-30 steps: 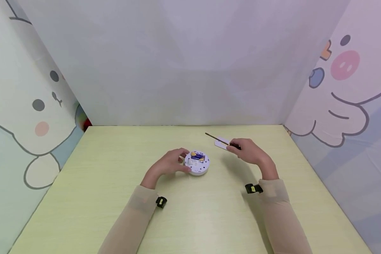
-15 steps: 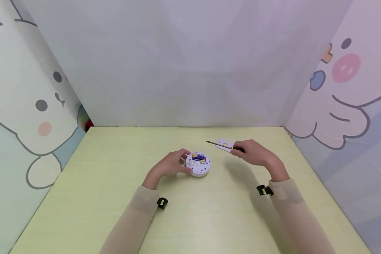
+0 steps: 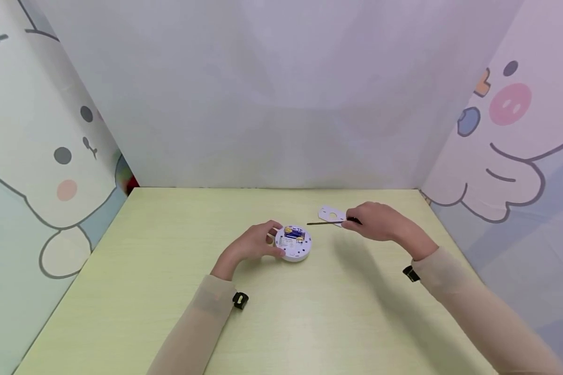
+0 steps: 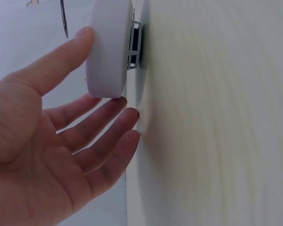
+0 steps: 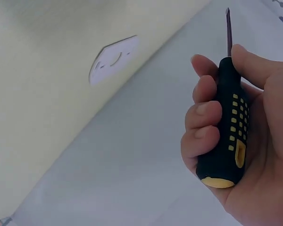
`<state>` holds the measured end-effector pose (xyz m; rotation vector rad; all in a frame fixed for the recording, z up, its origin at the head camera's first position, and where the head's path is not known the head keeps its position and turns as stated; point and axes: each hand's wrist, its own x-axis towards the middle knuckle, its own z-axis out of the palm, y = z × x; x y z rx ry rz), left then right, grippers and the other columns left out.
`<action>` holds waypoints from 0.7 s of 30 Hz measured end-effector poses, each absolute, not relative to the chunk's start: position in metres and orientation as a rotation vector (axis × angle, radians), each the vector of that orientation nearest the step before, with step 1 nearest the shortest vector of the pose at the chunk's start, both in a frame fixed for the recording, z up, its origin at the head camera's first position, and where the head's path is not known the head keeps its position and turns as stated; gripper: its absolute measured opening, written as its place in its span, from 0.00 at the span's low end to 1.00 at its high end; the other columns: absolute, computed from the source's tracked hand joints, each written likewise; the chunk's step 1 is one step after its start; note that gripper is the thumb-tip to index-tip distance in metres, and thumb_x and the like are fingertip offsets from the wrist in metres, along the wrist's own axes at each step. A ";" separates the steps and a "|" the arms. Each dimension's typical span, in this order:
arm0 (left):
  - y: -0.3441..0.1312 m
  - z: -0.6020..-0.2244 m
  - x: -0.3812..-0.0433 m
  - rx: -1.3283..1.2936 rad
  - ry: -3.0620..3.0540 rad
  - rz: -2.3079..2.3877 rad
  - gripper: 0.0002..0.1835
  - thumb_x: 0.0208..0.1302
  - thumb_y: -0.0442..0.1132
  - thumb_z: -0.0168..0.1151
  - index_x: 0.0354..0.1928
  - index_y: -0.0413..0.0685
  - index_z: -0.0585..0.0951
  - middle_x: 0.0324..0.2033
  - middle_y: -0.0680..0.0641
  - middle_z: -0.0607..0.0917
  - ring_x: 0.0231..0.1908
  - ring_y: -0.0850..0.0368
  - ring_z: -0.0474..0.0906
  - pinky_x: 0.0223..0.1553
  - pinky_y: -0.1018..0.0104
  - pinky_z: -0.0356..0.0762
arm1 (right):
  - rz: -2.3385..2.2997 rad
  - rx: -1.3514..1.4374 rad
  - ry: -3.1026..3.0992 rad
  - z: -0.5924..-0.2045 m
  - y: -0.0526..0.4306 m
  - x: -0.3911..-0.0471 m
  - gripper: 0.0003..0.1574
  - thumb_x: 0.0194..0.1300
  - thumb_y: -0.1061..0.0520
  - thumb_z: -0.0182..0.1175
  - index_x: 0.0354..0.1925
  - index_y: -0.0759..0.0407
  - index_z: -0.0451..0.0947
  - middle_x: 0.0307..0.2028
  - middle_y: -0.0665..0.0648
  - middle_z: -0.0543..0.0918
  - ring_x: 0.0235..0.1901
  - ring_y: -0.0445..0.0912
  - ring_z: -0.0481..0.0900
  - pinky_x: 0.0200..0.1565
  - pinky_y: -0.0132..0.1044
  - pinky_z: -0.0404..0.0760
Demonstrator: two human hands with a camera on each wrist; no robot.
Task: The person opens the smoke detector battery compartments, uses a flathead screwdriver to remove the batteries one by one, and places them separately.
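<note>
A round white smoke detector point(image 3: 293, 250) lies back side up on the table, two blue-and-yellow batteries point(image 3: 294, 234) showing in its open compartment. My left hand point(image 3: 252, 244) holds its left edge, thumb at the near rim and fingers at the far side; the left wrist view shows the thumb on the white housing point(image 4: 108, 52) and a vented part beneath. My right hand point(image 3: 376, 223) grips a screwdriver point(image 5: 226, 127) by its black-and-yellow handle, above the table. Its shaft points left, the tip near the detector's upper right edge in the head view, apparently not touching.
A flat white mounting plate point(image 3: 327, 212) with a central hole lies behind the screwdriver, partly covered by the right hand in the head view. The pale yellow table point(image 3: 192, 219) ends at a light fabric backdrop point(image 3: 281, 104), with cartoon-printed sides left and right.
The screwdriver has swung from slanting up-left to nearly level, its tip coming lower toward the detector. My right forearm has swung outward to the right. The left hand keeps its hold on the detector.
</note>
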<state>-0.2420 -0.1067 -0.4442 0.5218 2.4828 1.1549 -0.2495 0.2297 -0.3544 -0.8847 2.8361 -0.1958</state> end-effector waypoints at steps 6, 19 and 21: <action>-0.107 -0.445 -0.242 0.539 2.481 1.160 0.37 0.53 0.47 0.76 0.65 0.53 0.71 0.54 0.49 0.79 0.54 0.49 0.75 0.56 0.53 0.73 | 0.018 -0.956 2.830 -0.348 0.220 -0.248 0.17 0.71 0.46 0.57 0.24 0.46 0.71 0.17 0.45 0.68 0.19 0.40 0.63 0.25 0.36 0.63; -0.107 -0.446 -0.243 0.541 2.461 1.171 0.38 0.53 0.46 0.76 0.66 0.52 0.70 0.54 0.49 0.78 0.47 0.56 0.79 0.46 0.60 0.78 | 0.237 -1.037 2.794 -0.338 0.194 -0.252 0.21 0.69 0.44 0.59 0.20 0.46 0.70 0.15 0.46 0.68 0.17 0.40 0.62 0.23 0.35 0.61; -0.107 -0.445 -0.243 0.539 2.452 1.178 0.38 0.53 0.45 0.76 0.66 0.52 0.70 0.54 0.48 0.78 0.46 0.57 0.79 0.45 0.60 0.78 | 0.267 -1.047 2.785 -0.335 0.190 -0.252 0.21 0.69 0.44 0.60 0.20 0.46 0.70 0.15 0.46 0.68 0.17 0.41 0.63 0.22 0.35 0.61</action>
